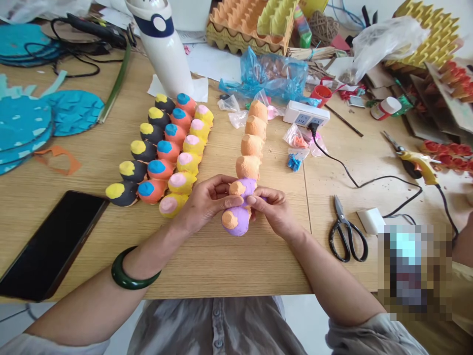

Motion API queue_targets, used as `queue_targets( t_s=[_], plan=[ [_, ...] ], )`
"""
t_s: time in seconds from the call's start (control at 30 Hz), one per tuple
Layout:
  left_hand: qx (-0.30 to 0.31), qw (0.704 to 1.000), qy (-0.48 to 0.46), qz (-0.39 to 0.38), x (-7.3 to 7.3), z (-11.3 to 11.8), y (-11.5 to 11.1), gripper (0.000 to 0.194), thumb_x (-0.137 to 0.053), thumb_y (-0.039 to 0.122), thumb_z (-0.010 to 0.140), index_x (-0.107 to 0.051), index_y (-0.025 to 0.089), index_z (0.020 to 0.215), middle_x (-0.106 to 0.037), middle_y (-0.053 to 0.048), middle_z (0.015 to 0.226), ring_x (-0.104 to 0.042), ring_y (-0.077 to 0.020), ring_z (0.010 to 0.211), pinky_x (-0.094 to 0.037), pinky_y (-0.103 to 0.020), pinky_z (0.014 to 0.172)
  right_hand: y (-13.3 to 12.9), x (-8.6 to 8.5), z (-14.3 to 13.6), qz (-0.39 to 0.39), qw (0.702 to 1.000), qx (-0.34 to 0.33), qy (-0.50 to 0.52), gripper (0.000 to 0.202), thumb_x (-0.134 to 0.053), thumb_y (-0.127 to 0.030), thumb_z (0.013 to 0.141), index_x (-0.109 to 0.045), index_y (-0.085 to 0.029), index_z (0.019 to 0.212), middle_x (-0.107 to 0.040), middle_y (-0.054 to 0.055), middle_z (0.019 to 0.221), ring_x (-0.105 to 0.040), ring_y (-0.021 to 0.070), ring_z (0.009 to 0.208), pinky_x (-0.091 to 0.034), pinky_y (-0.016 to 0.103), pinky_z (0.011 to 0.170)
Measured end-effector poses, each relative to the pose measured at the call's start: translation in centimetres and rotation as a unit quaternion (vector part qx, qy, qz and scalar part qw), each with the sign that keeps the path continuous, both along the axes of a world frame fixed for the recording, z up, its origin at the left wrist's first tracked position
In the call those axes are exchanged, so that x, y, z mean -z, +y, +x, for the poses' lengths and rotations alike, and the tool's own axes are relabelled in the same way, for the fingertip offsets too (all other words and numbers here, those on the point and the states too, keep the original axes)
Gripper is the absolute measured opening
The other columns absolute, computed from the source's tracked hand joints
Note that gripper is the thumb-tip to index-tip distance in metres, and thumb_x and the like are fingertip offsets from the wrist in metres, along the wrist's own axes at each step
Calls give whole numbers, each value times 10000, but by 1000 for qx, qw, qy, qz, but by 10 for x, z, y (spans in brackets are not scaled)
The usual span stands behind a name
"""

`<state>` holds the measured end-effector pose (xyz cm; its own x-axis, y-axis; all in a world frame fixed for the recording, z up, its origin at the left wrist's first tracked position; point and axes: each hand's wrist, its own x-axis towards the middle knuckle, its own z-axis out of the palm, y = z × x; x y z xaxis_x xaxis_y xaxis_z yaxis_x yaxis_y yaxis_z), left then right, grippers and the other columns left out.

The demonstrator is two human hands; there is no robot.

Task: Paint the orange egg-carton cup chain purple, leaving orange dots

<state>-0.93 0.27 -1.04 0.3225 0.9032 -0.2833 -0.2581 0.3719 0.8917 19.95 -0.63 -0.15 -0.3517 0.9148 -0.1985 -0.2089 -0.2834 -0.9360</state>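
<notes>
In front of me lies an egg carton strip (250, 140), a single row of bumps pointing away from me. Its far bumps are bare orange; the two nearest are wrapped in purple clay (239, 222), their orange tips showing. My left hand (210, 199) grips the strip from the left, thumb on the second bump. From the right, my right hand (271, 207) pinches the purple clay at that bump's side. Left of my hands stand three finished-looking strips: a black strip with yellow tips (142, 152), an orange strip with blue tips (167, 148) and a yellow strip with pink tips (190, 158).
Black scissors (347, 231), a power strip (306, 116) with a cord and a yellow glue gun (419, 162) lie right. A phone (55, 241) is at left, a white bottle (162, 49) behind the strips. Egg trays (247, 24) and a blue bag (273, 74) sit at the back.
</notes>
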Motion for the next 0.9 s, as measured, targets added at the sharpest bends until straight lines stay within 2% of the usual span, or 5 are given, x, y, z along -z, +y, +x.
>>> queue_targets(
  t_s=[0.13, 0.33, 0.63, 0.77, 0.9],
  plan=[
    [8, 1000, 18, 19, 6, -1, 0, 626, -1111, 451, 658, -801, 169, 1124, -868, -77, 1053, -837, -249, 967, -681, -337, 822, -1, -2, 1, 30, 999, 4, -15, 461, -992, -583, 827, -754, -206, 710, -655, -25, 671, -545, 104, 583, -476, 252, 555],
    [-1, 999, 20, 33, -2, 0, -2, 663, -1119, 439, 647, -778, 175, 1150, -878, -80, 1056, -865, -271, 944, -722, -357, 821, -3, 4, -2, -24, 999, -6, 26, 571, -970, -744, 765, -765, -212, 733, -667, -21, 686, -582, 124, 577, -525, 278, 564],
    [7, 997, 35, 65, -5, 2, -5, 676, -1138, 333, 591, -750, 197, 1128, -879, -62, 1042, -869, -277, 963, -737, -343, 819, -3, 1, -2, -1, 999, -7, 47, 427, -1004, -540, 801, -734, -227, 691, -687, -24, 746, -587, 149, 737, -548, 325, 791],
    [0, 994, 57, 90, -5, 2, -5, 655, -1116, 324, 629, -759, 197, 1163, -888, -52, 1022, -868, -247, 911, -734, -314, 809, -5, -2, -3, -39, 998, 11, 50, 399, -967, -614, 814, -829, -241, 845, -771, 15, 868, -658, 203, 843, -569, 383, 923],
    [2, 984, 90, 152, -3, 0, -7, 665, -1103, 312, 647, -754, 206, 1204, -894, -48, 1035, -868, -236, 899, -727, -292, 804, -6, -1, -3, -70, 997, 13, 33, 466, -998, -648, 747, -812, -227, 822, -755, 26, 819, -634, 215, 809, -552, 400, 894]
  ],
)
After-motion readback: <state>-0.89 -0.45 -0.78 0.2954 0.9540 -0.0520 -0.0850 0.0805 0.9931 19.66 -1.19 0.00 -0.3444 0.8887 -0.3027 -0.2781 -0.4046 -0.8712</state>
